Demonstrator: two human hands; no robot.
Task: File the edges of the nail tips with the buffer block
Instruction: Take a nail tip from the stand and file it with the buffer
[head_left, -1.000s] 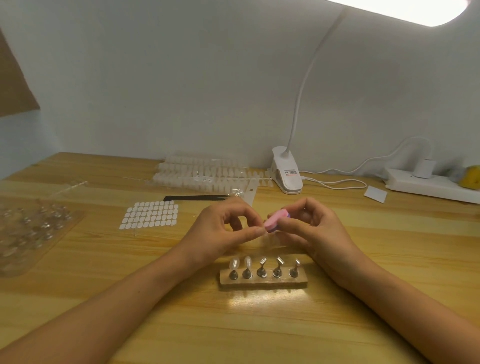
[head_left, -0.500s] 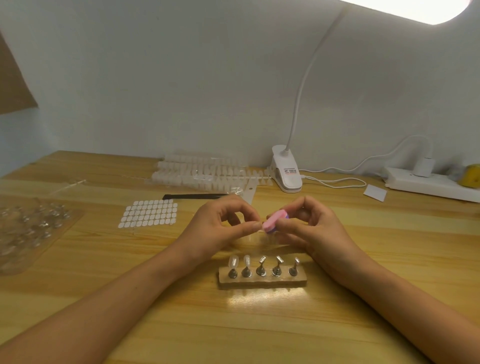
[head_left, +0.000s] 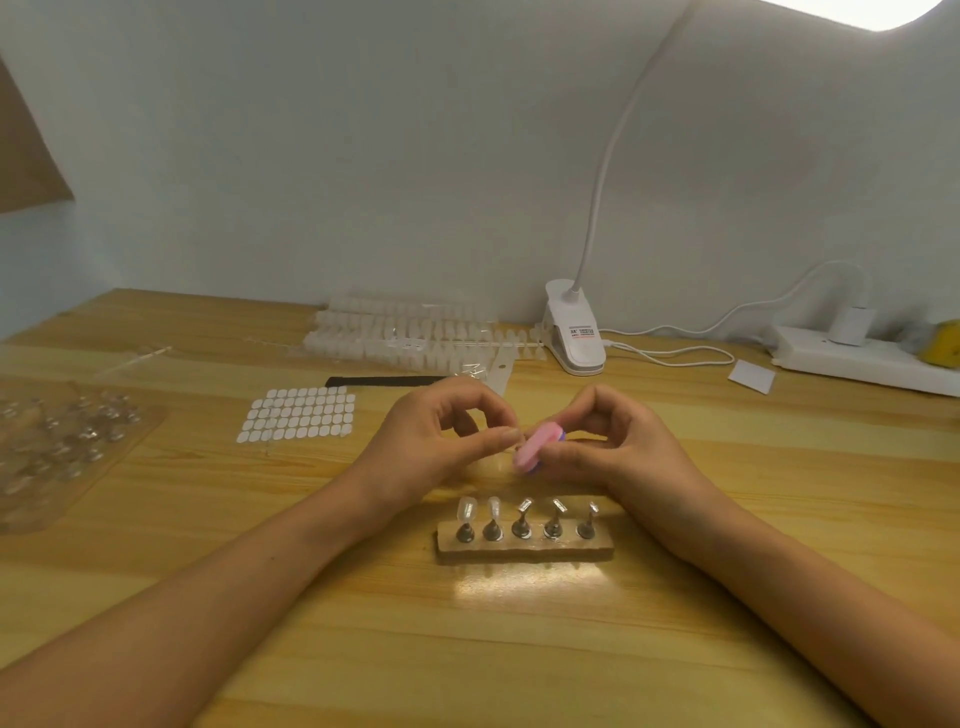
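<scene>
Holding the buffer block (head_left: 536, 450) pinched in my right hand (head_left: 623, 457) just behind the nail stand (head_left: 524, 546), against the barely visible nail tip (head_left: 515, 443) pinched in my left hand (head_left: 436, 441), I judge excess pressure could flick the tip free.

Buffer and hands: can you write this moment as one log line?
step: filing tip edge | left hand: pinches tip | right hand: holds buffer at tip | stand: carries two tips

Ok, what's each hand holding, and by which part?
Right-hand grip pinches the pink buffer block by its right end. Left-hand grip pinches something tiny, probably a clear nail tip; where cannot be told.
</scene>
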